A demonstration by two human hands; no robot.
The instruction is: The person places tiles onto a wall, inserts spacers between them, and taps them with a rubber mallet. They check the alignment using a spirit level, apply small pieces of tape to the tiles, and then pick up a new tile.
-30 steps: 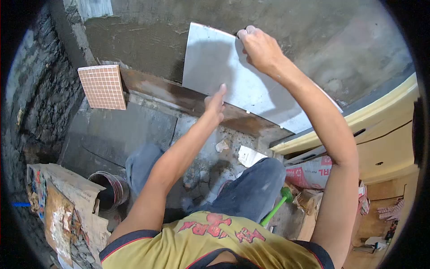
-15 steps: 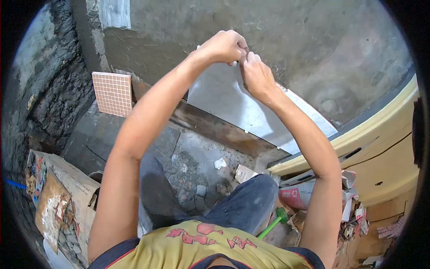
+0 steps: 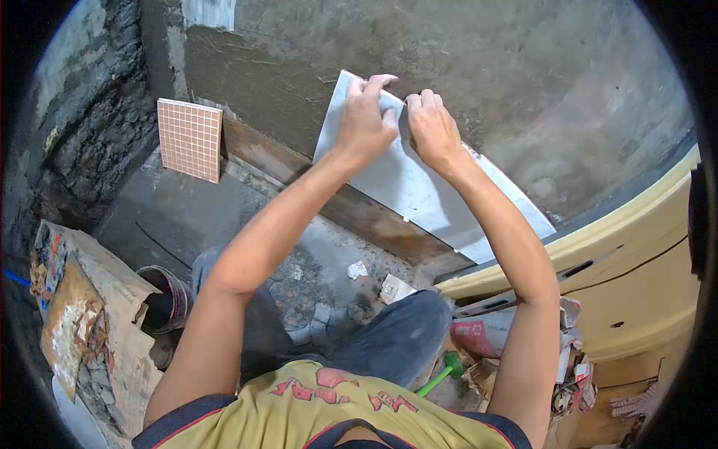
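A pale marbled wall tile (image 3: pixel 396 179) stands against the rough grey wall above a brown lower strip. My left hand (image 3: pixel 366 120) is over the tile's upper left part, its fingers and thumb apart and fingertips by the top edge. My right hand (image 3: pixel 432 131) is just to the right, with fingers bent and closed at that same edge. Its fingertips are hidden, so what they hold, if anything, cannot be seen. A small white piece (image 3: pixel 406 218) sits at the tile's bottom edge.
A tile with a brown grid back (image 3: pixel 190 141) leans at the left. A bucket (image 3: pixel 168 299) and a torn carton (image 3: pixel 112 314) stand near my left arm. On the right are a green-headed mallet (image 3: pixel 453 364), a red and white bag (image 3: pixel 482 333) and a curved yellow panel (image 3: pixel 643 277).
My left hand has come away from my right hand, moved down over the tile and spread its fingers. My right hand stays at the top edge. The view has shifted slightly.
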